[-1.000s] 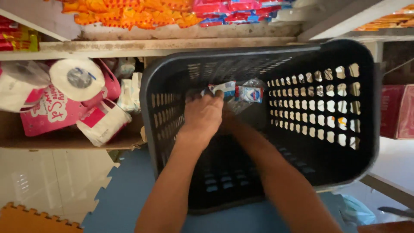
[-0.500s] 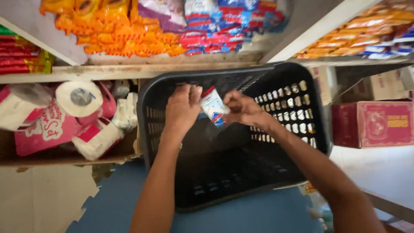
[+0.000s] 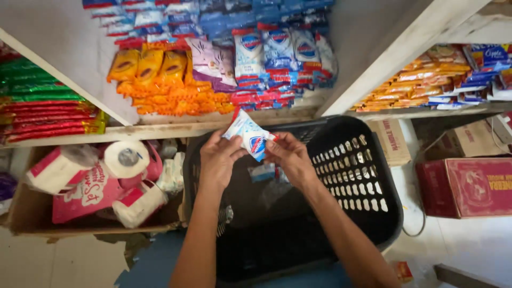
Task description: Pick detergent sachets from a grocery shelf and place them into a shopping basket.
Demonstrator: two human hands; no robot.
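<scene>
Both the left hand (image 3: 220, 160) and the right hand (image 3: 288, 156) pinch a small white-and-blue packet (image 3: 248, 135) between them, above the black basket (image 3: 373, 176), level with matching packets on the shelf (image 3: 160, 129).

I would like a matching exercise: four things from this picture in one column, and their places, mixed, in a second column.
1. white-and-blue packet
2. black basket
3. toilet paper rolls
4. red carton

a. low shelf on the left
b. floor on the right
c. between left hand and right hand
d. below both hands

Pairs: 1-c, 2-d, 3-a, 4-b
</scene>
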